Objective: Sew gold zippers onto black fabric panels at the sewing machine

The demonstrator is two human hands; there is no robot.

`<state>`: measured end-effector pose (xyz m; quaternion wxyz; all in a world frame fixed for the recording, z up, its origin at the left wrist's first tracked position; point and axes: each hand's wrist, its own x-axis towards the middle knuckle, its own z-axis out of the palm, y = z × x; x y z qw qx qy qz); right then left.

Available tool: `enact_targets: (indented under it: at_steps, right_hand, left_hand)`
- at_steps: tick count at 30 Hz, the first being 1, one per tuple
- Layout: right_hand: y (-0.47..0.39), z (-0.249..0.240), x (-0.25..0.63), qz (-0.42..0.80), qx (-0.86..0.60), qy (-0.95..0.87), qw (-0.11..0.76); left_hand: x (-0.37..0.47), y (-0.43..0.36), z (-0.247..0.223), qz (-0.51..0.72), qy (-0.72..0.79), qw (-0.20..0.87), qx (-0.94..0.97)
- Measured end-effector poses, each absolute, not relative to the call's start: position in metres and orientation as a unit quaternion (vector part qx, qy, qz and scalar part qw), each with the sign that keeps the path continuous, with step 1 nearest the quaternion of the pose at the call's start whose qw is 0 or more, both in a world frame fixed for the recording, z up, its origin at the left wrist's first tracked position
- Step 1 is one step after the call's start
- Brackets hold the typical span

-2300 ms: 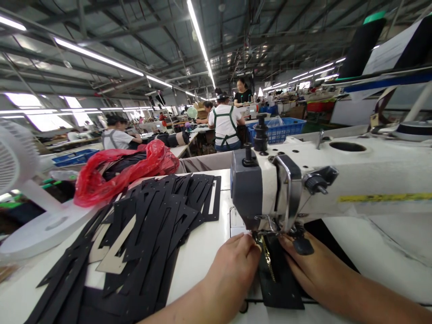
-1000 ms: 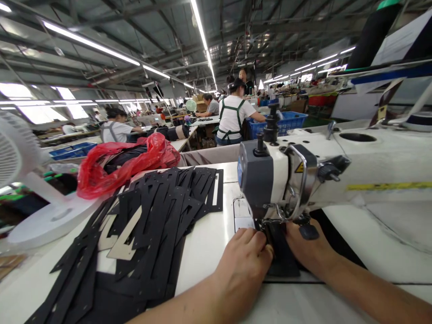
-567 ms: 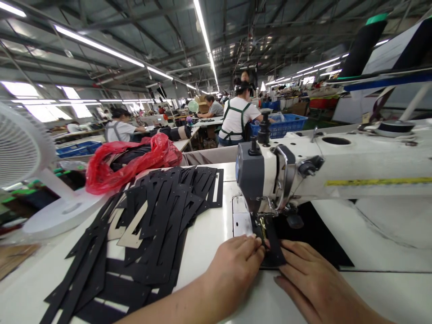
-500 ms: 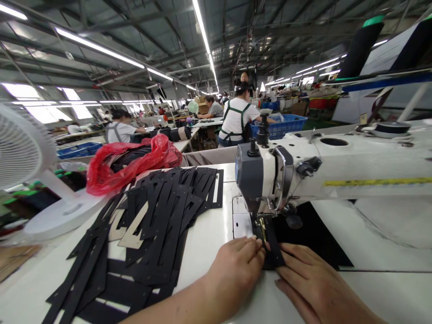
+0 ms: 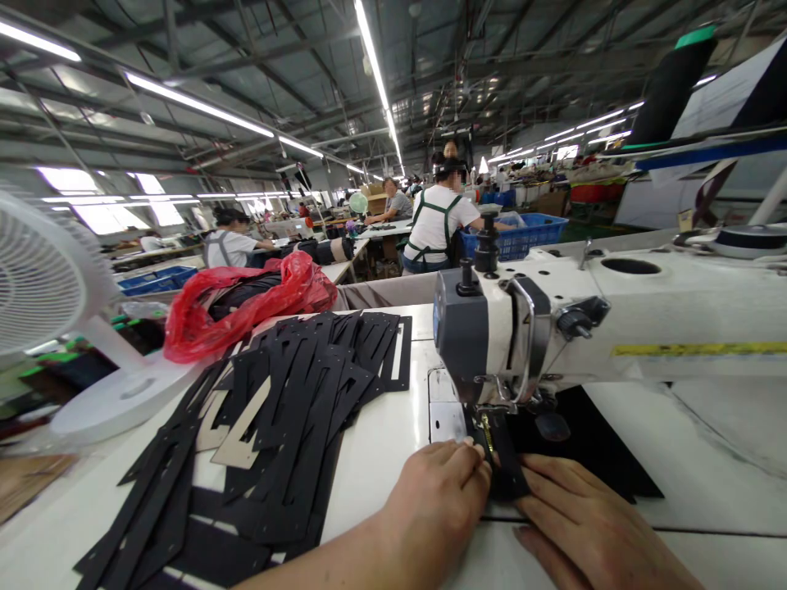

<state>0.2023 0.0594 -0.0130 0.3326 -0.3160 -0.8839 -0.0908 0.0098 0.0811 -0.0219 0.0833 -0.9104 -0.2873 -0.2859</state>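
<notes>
A black fabric piece with a gold-toothed zipper (image 5: 488, 434) lies under the needle area of a white sewing machine (image 5: 476, 328). My left hand (image 5: 439, 492) is closed at its left edge, with thumb and fingers bent together beside the zipper. On the right edge, my right hand (image 5: 590, 516) lies flat, its fingers stretched out and pressing the cloth. A larger black panel (image 5: 602, 451) extends behind and to the right, beneath the machine arm. The fingertips of my left hand partly cover the zipper's near end.
Many black slotted pieces (image 5: 295, 426) are heaped to the left. Behind them sits a red plastic bag (image 5: 252, 307) holding dark material. A white fan (image 5: 116, 377) stands at far left. Co-workers (image 5: 434, 221) are at tables beyond, near a blue crate (image 5: 522, 235).
The whole view has shifted slightly, so the scene appears a little lower and to the right. Both hands keep their places on the zippered piece.
</notes>
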Motion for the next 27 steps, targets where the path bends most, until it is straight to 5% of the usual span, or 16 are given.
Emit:
enact_targets:
  at_steps: [13, 27]
  right_hand:
    - [0.081, -0.016, 0.199, -0.100, -0.321, -0.874, 0.350]
    - [0.087, -0.019, 0.201, -0.098, -0.325, -0.888, 0.310]
  left_hand:
    - [0.010, 0.104, -0.039, -0.214, -0.381, 0.064, -0.897]
    - [0.009, 0.106, -0.031, -0.247, -0.323, 0.093, -0.909]
